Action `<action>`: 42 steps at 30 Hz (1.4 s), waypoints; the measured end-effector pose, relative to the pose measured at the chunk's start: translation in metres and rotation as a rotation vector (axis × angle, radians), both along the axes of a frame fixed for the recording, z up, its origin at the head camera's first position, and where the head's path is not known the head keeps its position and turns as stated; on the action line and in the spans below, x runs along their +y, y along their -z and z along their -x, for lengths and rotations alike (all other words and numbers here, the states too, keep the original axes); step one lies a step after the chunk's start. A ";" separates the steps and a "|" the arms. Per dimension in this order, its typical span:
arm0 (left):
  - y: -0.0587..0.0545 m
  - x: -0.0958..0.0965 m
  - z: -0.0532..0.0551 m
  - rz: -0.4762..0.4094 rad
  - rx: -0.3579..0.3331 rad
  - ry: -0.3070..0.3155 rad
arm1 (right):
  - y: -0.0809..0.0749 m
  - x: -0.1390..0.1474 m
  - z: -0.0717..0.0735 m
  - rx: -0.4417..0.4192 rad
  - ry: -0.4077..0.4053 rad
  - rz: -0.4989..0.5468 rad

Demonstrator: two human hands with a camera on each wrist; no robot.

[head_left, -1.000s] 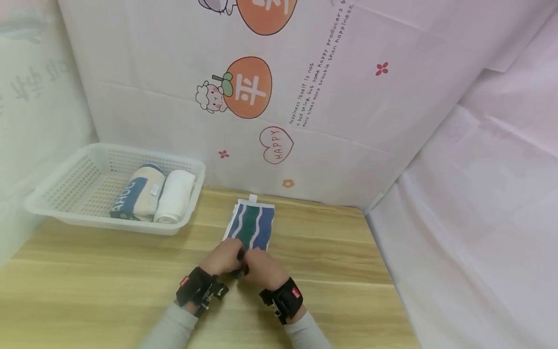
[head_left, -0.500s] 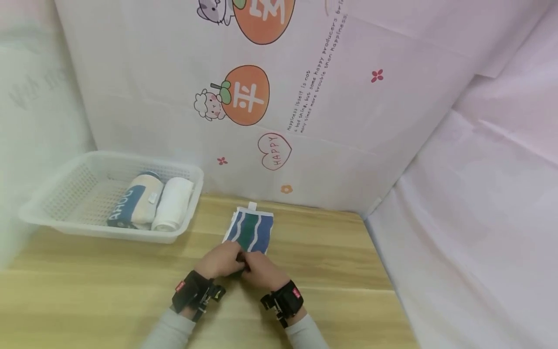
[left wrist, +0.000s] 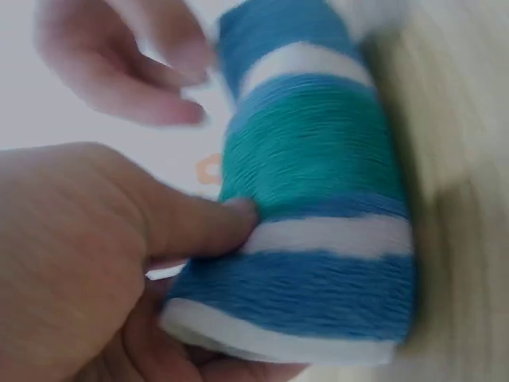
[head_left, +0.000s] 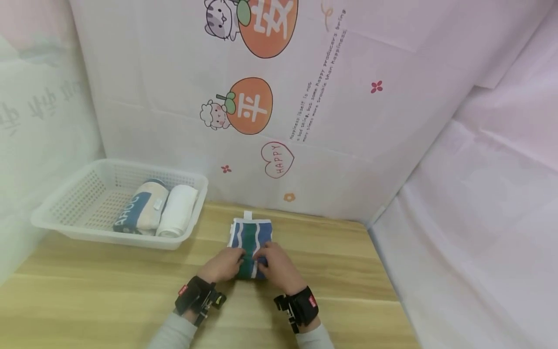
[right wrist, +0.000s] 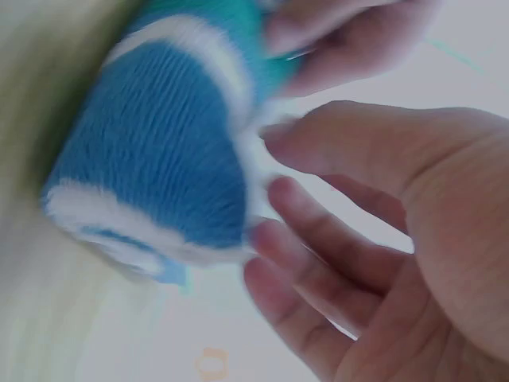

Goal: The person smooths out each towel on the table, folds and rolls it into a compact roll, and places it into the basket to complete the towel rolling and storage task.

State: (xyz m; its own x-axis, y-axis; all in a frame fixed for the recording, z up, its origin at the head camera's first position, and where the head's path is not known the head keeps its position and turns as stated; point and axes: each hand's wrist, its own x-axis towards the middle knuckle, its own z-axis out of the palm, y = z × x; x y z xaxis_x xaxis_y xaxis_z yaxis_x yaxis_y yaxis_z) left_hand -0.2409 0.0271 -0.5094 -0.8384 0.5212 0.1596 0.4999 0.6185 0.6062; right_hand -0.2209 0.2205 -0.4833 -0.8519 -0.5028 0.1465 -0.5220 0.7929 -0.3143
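Note:
A small towel [head_left: 249, 237] with blue, green and white wavy stripes lies on the table, its near end bent into a thick rounded fold. My left hand [head_left: 221, 265] pinches the fold's left side; in the left wrist view the thumb lies on top of the towel [left wrist: 318, 151] and fingers go underneath. At the other side is my right hand [head_left: 281, 267]. The right wrist view shows its thumb and fingers spread and slightly bent, right beside the white-edged end of the towel [right wrist: 159, 119] with nothing between them. The fold's underside is hidden.
A white plastic basket [head_left: 117, 237] stands at the back left. Inside lie a beige-and-blue rolled towel [head_left: 146, 203] and a white rolled towel [head_left: 178, 206]. Printed cloth [head_left: 331, 179] hangs behind the wooden table [head_left: 331, 271], and pale cloth [head_left: 471, 232] borders the right side.
My hands have parted from close together at the towel's near end, the right one moving right and loosening. More of the striped near end shows. The head view has tilted slightly up.

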 end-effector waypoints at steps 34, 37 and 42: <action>0.006 0.002 -0.005 -0.023 0.140 0.030 | 0.023 -0.002 0.002 0.118 0.035 -0.048; 0.011 0.002 0.000 -0.040 0.091 0.018 | 0.017 -0.003 0.001 0.163 0.040 -0.071; 0.012 0.002 0.002 -0.062 0.073 -0.010 | 0.025 -0.008 0.004 0.182 0.024 -0.176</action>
